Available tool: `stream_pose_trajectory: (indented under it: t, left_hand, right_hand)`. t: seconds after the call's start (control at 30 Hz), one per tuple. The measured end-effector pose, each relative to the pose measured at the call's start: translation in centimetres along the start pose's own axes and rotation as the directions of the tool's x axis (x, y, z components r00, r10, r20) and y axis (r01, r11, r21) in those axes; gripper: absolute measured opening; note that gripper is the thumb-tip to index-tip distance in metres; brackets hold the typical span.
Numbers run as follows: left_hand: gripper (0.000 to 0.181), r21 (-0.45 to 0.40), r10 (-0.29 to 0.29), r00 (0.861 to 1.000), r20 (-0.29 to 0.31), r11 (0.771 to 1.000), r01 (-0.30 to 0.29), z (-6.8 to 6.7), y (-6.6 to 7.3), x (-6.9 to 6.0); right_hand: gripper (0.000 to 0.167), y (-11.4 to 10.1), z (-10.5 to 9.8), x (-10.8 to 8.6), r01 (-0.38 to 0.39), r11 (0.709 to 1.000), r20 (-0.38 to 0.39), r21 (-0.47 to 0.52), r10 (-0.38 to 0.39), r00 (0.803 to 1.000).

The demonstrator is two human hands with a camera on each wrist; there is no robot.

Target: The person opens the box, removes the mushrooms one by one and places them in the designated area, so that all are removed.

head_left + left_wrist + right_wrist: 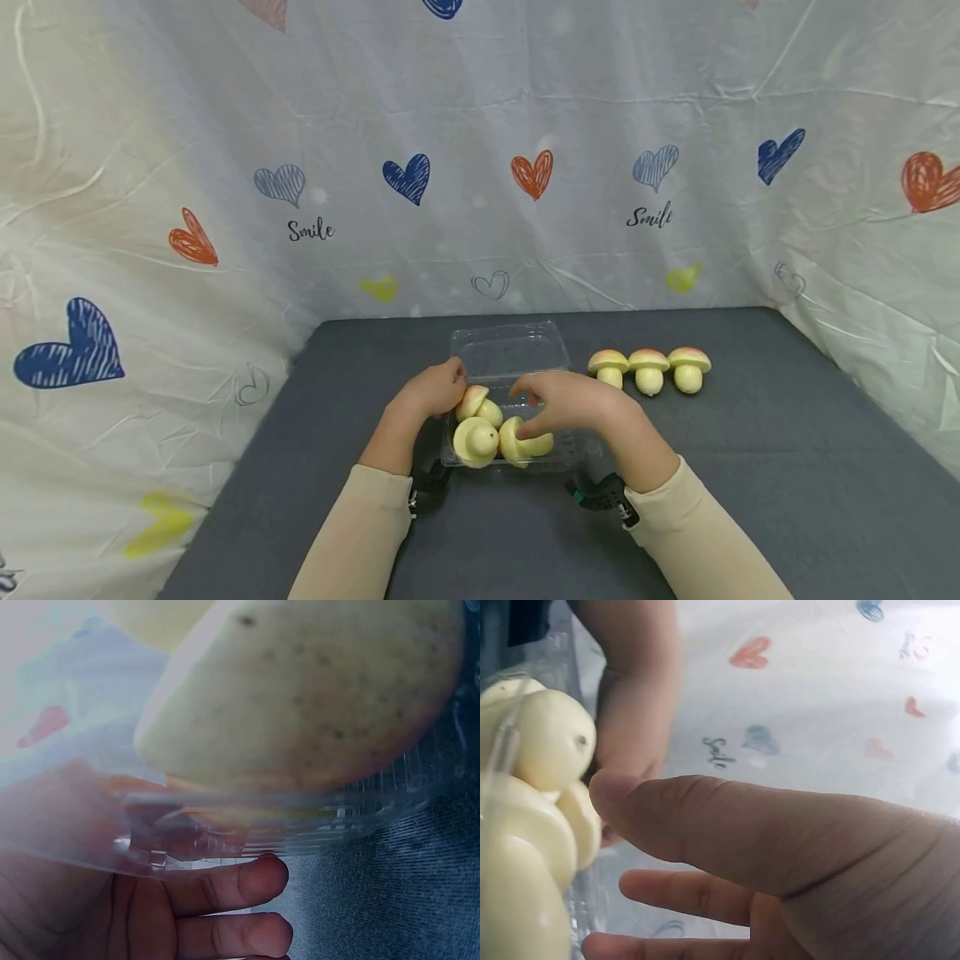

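Three mushrooms (476, 442) lie toward the near left of the clear box (572, 448). The left hand (433, 389) grips its left wall; only the left wrist view shows two straightened fingers (262, 879) outside. The right hand (564, 402) hovers, thumb and fingers apart, contact unclear. Other mushrooms (648, 371) stand far right.

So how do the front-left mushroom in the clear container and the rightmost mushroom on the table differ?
The front-left mushroom sits in the clear container; the rightmost mushroom is on the table. The front-left one's stem faces the head camera; the rightmost one's is below its cap. The rightmost shows reddish cap colour; the front-left shows none. Both have pale stems.
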State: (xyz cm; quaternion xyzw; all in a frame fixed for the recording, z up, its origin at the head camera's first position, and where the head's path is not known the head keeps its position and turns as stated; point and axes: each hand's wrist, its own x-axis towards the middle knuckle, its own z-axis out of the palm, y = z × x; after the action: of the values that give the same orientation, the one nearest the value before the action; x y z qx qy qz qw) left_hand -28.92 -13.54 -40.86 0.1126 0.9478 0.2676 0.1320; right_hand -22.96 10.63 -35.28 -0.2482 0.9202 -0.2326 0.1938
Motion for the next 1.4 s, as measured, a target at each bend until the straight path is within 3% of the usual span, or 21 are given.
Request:
stream_pose_trajectory:
  t: [0.3, 0.47, 0.67, 0.93, 1.2, 1.4]
  left_hand:
    - [0.023, 0.003, 0.0, 1.0, -0.007, 1.0, 0.0, 0.1, -0.1, 0.0]
    - [0.024, -0.007, 0.006, 1.0, -0.003, 1.0, -0.006, 0.0, -0.1, -0.1]
    - [0.023, 0.0, 0.006, 1.0, -0.001, 1.0, -0.006, 0.0, 0.0, -0.1]
    - [0.023, -0.001, 0.007, 1.0, 0.001, 1.0, -0.007, -0.1, 0.1, -0.1]
    - [0.022, 0.001, 0.009, 1.0, 0.004, 1.0, -0.009, 0.0, 0.1, 0.0]
    - [0.022, -0.001, 0.011, 1.0, 0.001, 1.0, -0.011, 0.0, 0.1, 0.0]
  right_hand:
    - [0.053, -0.4, 1.7, 1.3, 0.068, 0.997, 0.066, -0.044, -0.065, 0.996]
    - [0.049, -0.8, 2.2, 1.4, 0.032, 0.997, 0.07, -0.076, -0.027, 0.997]
    - [0.051, -0.9, 2.3, 1.4, -0.03, 0.997, 0.066, -0.073, 0.035, 0.997]
    - [0.049, -0.8, 2.4, 1.5, -0.045, 0.995, 0.051, -0.084, 0.049, 0.997]
    - [0.047, -0.7, 2.0, 1.2, -0.018, 0.995, 0.022, -0.103, 0.02, 1.0]
    - [0.045, -0.4, 1.2, 0.6, 0.02, 0.998, -0.008, -0.056, -0.021, 1.0]
